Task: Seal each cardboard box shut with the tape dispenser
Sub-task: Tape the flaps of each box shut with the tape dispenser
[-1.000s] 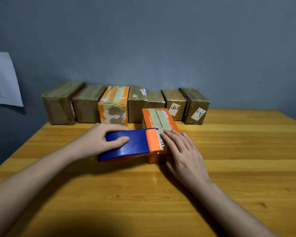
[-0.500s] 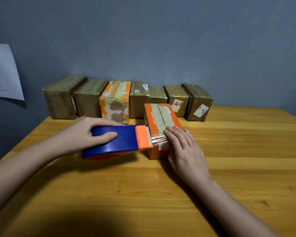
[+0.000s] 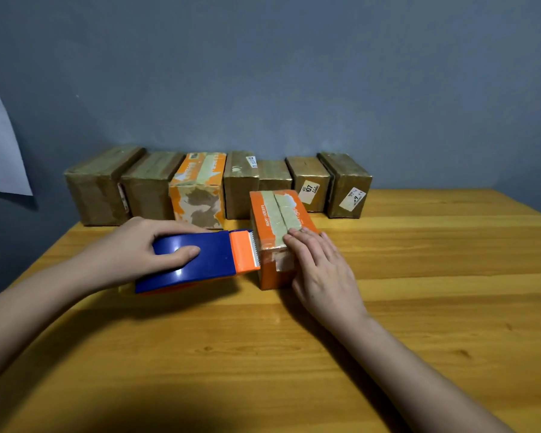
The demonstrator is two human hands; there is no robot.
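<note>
Gripping the tape dispenser (image 3: 197, 260), left hand (image 3: 132, 248); right fingers (image 3: 306, 242) flat on orange box (image 3: 267, 220).

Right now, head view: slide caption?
Left hand grips tape dispenser beside orange box; right hand presses tape down.

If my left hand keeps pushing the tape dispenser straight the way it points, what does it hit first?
Probably the orange box: the tape dispenser in your left hand points right, its toothed edge beside the box's near left side.
</note>
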